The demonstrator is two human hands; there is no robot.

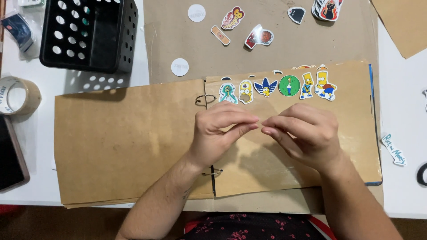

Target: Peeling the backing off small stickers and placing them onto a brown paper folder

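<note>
Centrally, both hands meet fingertip to fingertip over the right page of a brown ring album (pixel 133 142). The left hand (pixel 220 131) and right hand (pixel 304 133) have fingers narrowed into pinches that nearly touch; they may share something small, but I cannot tell what. Just above the hands runs a row of 6 stickers (pixel 278 86) stuck along the page's top edge. Farther above, loose stickers (pixel 249 29) lie on cardboard. Up and left of the left hand stands a black basket (pixel 89 33), with a tape roll (pixel 18 95) below it on the white desk (pixel 400 102).
</note>
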